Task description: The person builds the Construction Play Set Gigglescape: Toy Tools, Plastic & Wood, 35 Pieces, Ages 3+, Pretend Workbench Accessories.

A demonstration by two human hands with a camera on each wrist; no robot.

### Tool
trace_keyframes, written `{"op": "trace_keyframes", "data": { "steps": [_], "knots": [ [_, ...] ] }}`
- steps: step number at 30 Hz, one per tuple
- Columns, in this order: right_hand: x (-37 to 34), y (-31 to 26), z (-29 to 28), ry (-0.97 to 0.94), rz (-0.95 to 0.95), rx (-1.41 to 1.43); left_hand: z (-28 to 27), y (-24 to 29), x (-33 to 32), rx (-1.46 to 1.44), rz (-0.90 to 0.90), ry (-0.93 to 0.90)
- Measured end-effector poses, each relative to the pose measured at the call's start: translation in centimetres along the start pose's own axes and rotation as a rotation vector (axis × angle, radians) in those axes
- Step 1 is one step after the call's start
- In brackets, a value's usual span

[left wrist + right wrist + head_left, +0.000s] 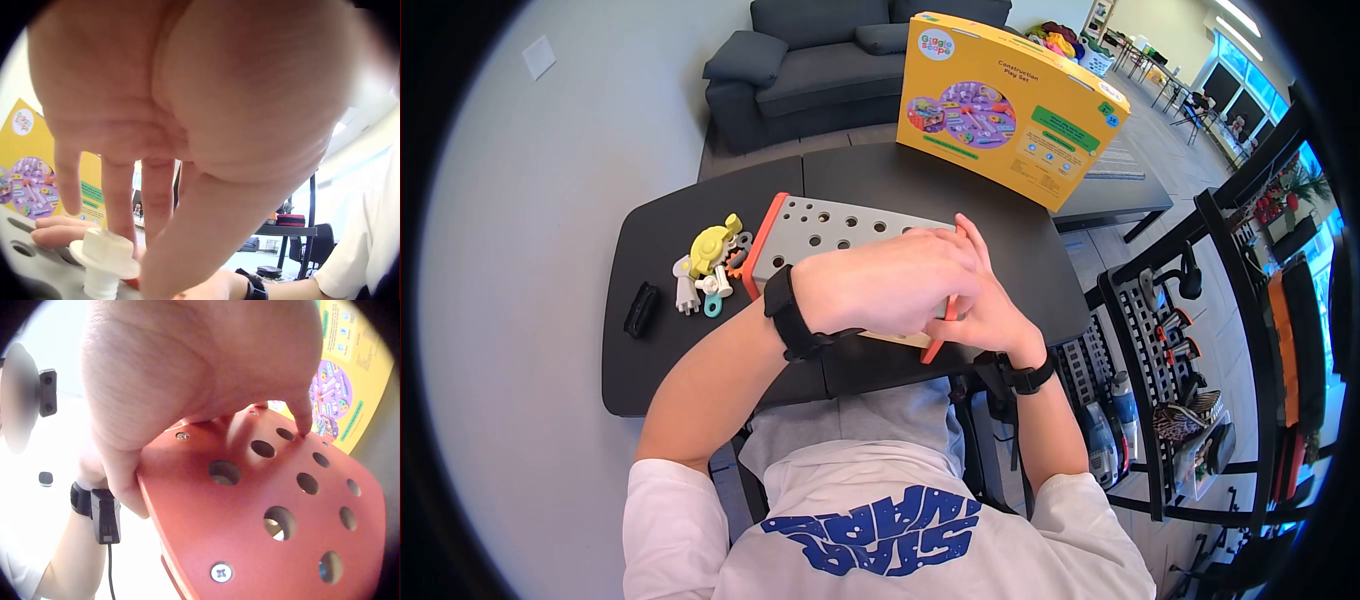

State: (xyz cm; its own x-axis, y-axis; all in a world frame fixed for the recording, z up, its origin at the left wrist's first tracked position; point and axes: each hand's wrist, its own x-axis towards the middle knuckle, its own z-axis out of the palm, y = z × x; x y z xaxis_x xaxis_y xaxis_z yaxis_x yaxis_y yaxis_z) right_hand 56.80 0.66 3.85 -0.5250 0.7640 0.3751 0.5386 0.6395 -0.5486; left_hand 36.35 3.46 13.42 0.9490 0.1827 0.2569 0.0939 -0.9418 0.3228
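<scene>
A toy workbench (865,235) with a grey holed top and red end panels lies on the black table. My left hand (890,285) reaches across it to its right end. In the left wrist view, a white plastic bolt (105,253) stands on the grey top, close by the left fingers and thumb; their tips are partly hidden, and I cannot tell whether they pinch anything. At the red end panel (244,500), my right hand (206,375) grips the edge, thumb on one side and fingers across the top. Some right fingers lie on the grey top.
Left of the workbench sit a yellow toy piece (713,245), a grey toy piece (687,290) and other small parts. A black case (641,309) lies near the left edge. A yellow play set box (1000,110) stands behind; a black shelf rack (1160,340) is at right.
</scene>
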Motion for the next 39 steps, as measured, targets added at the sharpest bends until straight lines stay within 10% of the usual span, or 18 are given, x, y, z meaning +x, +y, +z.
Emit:
{"op": "trace_keyframes", "data": {
  "steps": [9,15,19,27,36,39],
  "knots": [
    [-0.1,-1.0,-0.4,0.031,0.022,0.027,-0.5,1.3,0.5,0.085,-0.517,-0.166],
    [0.0,-0.8,-0.2,0.052,0.005,0.065,-0.5,0.4,0.4,0.105,-0.163,-0.113],
    [0.0,-0.5,-0.2,0.046,-0.007,0.039,-1.1,1.1,1.2,0.096,-0.252,-0.333],
    [-0.1,-1.2,-0.2,0.076,0.046,0.074,-0.2,1.3,0.9,0.082,-0.475,-0.070],
    [-0.2,-0.5,0.0,0.045,0.027,0.051,-0.8,0.1,1.3,0.024,-0.334,-0.306],
    [-0.1,-0.5,-0.1,0.036,0.021,0.069,-0.6,0.3,0.7,-0.093,-0.304,-0.110]
  ]
}}
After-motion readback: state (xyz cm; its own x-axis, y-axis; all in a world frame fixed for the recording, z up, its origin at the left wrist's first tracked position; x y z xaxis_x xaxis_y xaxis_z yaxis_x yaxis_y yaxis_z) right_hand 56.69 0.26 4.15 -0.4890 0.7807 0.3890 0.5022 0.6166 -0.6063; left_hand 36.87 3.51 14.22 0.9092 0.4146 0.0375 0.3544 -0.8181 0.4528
